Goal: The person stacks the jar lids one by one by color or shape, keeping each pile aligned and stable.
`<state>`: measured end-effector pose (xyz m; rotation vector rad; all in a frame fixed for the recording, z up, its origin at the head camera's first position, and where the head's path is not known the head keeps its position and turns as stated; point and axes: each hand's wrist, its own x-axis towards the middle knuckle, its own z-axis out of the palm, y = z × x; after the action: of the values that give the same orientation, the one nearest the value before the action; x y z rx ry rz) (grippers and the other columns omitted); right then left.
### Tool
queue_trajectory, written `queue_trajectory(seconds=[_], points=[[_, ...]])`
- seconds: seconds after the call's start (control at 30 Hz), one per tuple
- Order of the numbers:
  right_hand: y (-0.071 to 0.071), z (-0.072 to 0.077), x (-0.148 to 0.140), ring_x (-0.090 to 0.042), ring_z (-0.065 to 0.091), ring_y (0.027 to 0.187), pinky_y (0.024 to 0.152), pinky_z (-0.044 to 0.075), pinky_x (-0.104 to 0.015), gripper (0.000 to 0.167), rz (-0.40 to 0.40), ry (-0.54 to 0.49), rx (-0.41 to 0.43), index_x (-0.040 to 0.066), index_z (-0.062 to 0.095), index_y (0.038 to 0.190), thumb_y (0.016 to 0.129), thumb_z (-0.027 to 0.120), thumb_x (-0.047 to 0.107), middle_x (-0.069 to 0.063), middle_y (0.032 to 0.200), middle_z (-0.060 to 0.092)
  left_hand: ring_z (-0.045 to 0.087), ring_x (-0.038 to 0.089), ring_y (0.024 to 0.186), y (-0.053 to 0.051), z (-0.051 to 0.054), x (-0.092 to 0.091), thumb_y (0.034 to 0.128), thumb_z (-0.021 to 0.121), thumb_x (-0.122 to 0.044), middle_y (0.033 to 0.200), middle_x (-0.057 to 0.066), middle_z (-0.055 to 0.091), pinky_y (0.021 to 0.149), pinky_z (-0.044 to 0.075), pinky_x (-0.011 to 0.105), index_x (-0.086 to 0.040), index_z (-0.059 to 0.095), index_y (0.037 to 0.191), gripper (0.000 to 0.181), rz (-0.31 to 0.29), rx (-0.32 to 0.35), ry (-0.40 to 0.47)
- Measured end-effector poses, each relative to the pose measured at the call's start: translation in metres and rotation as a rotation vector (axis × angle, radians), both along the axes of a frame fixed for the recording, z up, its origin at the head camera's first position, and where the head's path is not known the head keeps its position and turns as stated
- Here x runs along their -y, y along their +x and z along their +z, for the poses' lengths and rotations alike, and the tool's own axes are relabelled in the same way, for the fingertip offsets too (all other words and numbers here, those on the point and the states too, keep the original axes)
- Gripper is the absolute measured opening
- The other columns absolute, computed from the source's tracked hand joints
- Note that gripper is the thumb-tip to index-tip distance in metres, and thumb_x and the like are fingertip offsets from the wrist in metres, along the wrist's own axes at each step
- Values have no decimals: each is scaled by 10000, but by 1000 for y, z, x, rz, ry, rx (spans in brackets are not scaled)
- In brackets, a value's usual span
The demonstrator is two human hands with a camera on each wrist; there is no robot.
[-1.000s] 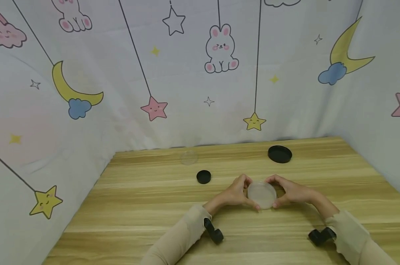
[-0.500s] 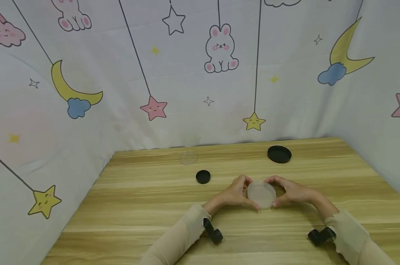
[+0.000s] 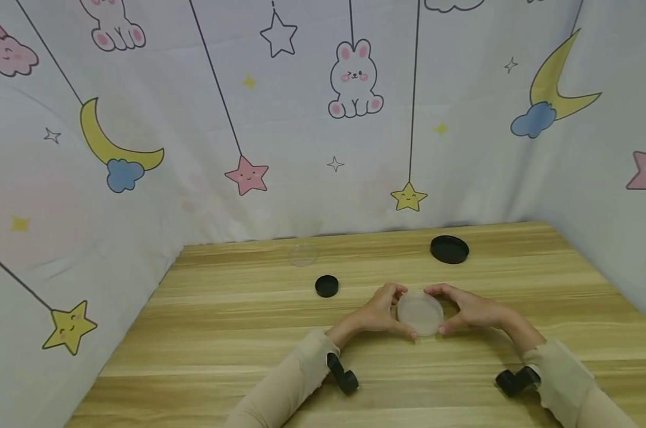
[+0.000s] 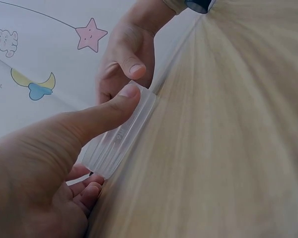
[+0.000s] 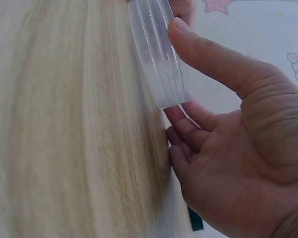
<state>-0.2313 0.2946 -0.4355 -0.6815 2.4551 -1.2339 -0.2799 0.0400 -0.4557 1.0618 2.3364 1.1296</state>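
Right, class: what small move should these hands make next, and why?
Perhaps the right hand should let go and reach for the larger black dish: that lies free just beyond it, while the left hand holds the clear container from the other side.

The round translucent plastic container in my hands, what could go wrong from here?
The round translucent plastic container could tilt or slip if the left-hand grip or right-hand grip eases, since both hold it by its sides. The round clear plastic piece on the brown wooden table might be overlooked, as it barely shows.
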Motion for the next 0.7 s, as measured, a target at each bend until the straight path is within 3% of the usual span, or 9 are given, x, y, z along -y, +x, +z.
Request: queue_trajectory(seconds=[0.17, 0.33, 0.43, 0.57, 0.7], points=[[1, 1, 1, -445, 363, 1350, 962, 363, -71, 787, 5, -11, -2, -82, 328, 1436, 847, 758, 215, -319, 1481, 361, 387, 80, 1065, 1, 0, -1, 709, 879, -169, 1250, 57, 438, 934, 379, 188, -40, 335, 1433, 914, 15, 22, 19], [1, 4, 1, -484, 359, 1354, 957, 367, -65, 725, -2, -27, 26, -105, 314, 1445, 905, 691, 200, -332, 1477, 365, 383, 87, 1079, 0, 5, 0, 737, 857, -166, 1242, 20, 415, 940, 383, 200, -49, 232, 1503, 996, 32, 134, 66], [1, 12, 0, -525, 335, 1363, 1050, 418, -228, 708, 14, -36, 63, -115, 266, 1466, 940, 639, 179, -349, 1478, 350, 410, 98, 1086, -3, 14, 3, 769, 830, -175, 1298, 47, 411, 937, 407, 214, -70, 191, 1528, 997, 21, 189, 73], [-1, 27, -2, -525, 325, 1377, 1078, 374, -563, 714, -4, -24, 83, -75, 226, 1501, 953, 613, 170, -338, 1490, 347, 439, 215, 1204, -13, 35, 17, 806, 795, -176, 1436, 159, 348, 995, 431, 306, -115, 147, 1551, 989, -16, 180, 83], [-12, 44, -4, -508, 305, 1398, 1067, 373, -601, 724, -54, 23, 55, -24, 226, 1519, 956, 618, 206, -322, 1518, 314, 358, 374, 1335, -28, 54, 42, 827, 780, -221, 1511, 205, 266, 1057, 407, 432, -144, 115, 1561, 994, -11, 147, 137]])
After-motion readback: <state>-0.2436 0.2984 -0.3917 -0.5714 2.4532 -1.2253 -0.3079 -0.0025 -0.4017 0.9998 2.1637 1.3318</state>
